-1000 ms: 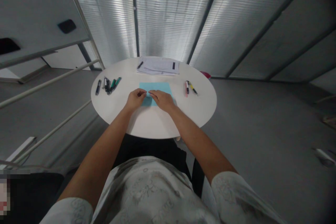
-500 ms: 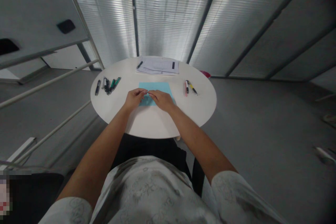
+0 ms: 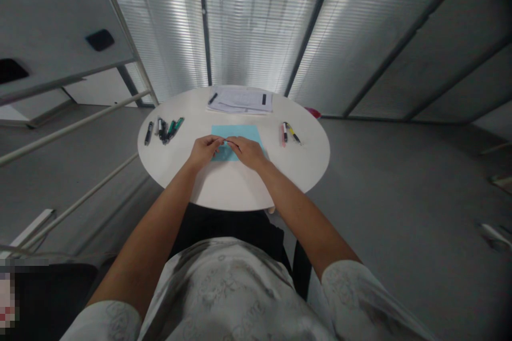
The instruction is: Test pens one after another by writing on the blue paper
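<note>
Over a light blue sheet [image 3: 235, 130] my left hand [image 3: 204, 151] and my right hand [image 3: 248, 152] meet, fingertip to fingertip. Both are closed in a pinch. Between the fingertips shows a trace of something small, thin and dark, mostly covered by my fingers, and its kind cannot be made out. The sheet lies flat on the round white table [image 3: 232, 189], and my hands hide part of its near half.
Several pens and markers [image 3: 163, 130] lie at the table's left. On the right are a marker [image 3: 285, 132] and a yellow-black pen [image 3: 294, 134]. Stacked papers [image 3: 240, 100] with a dark pen [image 3: 213, 98] occupy the far edge. A white railing [image 3: 80, 117] stands left.
My fingertips have shifted very slightly where they meet. Both hands stay over the blue sheet, and the pens and papers have not moved.
</note>
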`<move>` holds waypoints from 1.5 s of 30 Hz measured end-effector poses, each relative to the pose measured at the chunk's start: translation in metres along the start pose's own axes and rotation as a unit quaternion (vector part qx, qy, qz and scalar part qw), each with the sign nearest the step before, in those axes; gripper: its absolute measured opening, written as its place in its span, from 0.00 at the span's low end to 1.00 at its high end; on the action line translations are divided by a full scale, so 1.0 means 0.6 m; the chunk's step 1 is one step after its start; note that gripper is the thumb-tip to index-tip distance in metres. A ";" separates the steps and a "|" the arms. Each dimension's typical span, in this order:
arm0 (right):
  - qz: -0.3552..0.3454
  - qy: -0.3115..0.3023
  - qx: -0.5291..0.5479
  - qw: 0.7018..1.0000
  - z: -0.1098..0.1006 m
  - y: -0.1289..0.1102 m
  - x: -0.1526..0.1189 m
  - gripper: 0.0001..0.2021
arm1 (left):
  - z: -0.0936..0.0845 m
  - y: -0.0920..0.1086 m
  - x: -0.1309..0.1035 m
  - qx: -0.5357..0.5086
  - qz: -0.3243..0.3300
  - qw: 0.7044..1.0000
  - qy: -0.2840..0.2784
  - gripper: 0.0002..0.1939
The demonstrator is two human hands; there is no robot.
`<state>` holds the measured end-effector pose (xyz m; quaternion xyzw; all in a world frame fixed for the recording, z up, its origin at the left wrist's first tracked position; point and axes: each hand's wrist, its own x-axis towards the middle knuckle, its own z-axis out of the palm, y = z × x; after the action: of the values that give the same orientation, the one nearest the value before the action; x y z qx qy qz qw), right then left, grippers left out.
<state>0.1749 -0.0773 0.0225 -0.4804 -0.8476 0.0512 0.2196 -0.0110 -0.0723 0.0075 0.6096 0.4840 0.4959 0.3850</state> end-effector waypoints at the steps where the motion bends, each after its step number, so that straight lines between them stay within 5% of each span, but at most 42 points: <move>1: 0.001 -0.002 -0.001 1.000 -0.001 0.000 0.000 0.20 | 0.000 0.000 0.000 0.000 -0.001 1.000 0.001 0.18; 45: -0.015 0.006 -0.002 1.000 0.004 0.001 0.001 0.17 | 0.001 0.000 -0.001 0.049 0.000 0.999 -0.016 0.19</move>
<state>0.1744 -0.0762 0.0203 -0.4683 -0.8536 0.0434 0.2242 -0.0102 -0.0727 0.0075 0.6355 0.5015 0.4617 0.3626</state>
